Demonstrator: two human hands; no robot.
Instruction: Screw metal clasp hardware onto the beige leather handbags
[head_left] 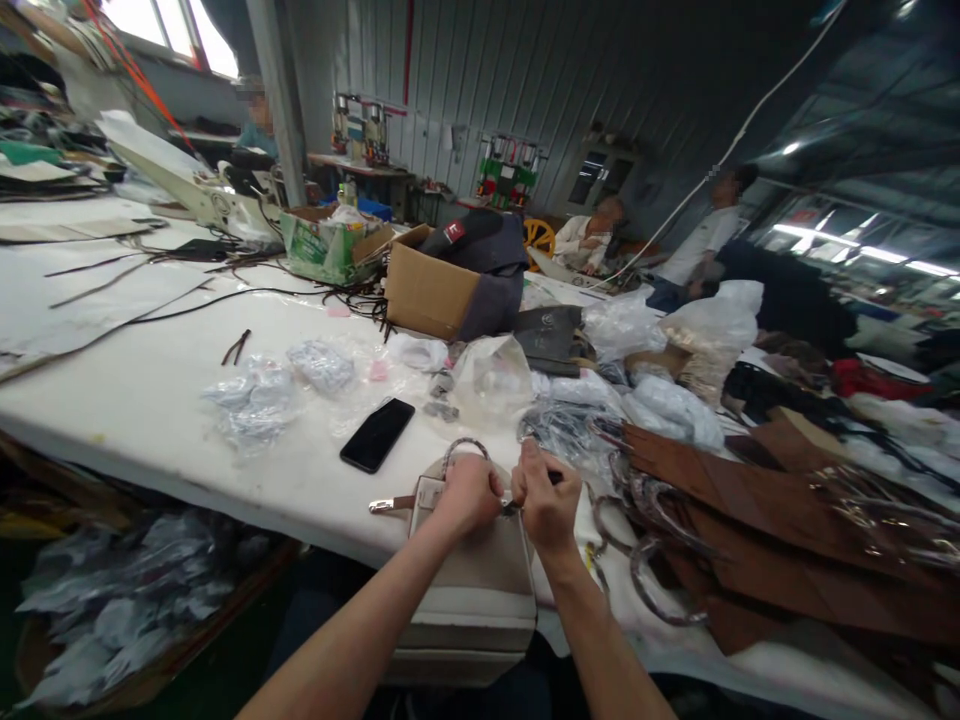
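Observation:
A beige handbag (480,590) rests at the table's near edge, partly over my lap. Its round, dark-patterned handle (465,443) stands up at the top, and a brown strap with a metal end (391,505) sticks out to the left. My left hand (471,492) is closed on the bag's upper edge beside the handle. Close to it, my right hand (549,492) is wrapped round a tool with a dark handle (555,477); the tool's kind is hidden by the fingers. Small shiny metal (510,507) shows between the two hands.
A black phone (377,435) lies beyond the bag, near plastic-wrapped packets (255,400). Brown leather bag pieces (720,510) with ring handles are piled on the right. A cardboard box (431,290) stands behind. Other people sit or stand farther back.

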